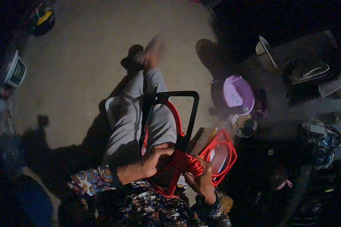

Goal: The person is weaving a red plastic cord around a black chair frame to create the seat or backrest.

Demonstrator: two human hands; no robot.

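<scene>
Likely a home, dimly lit; can't rule out a small home workshop. Evidence: plain beige floor (87, 49), purple plastic basin (236, 94) on the right, white-rimmed container (11, 68) far left, household-type clutter in shadow.

No lettering can be read; bluish marks (234, 98) on the purple basin (243, 87) are too small.

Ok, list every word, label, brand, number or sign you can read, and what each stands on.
None can be read.
Purple basin: small blue marks inside, too small to make out.
White container at far left: dark panel, too dim and blurred to read.
Black frame and red strands: no lettering visible.
</scene>
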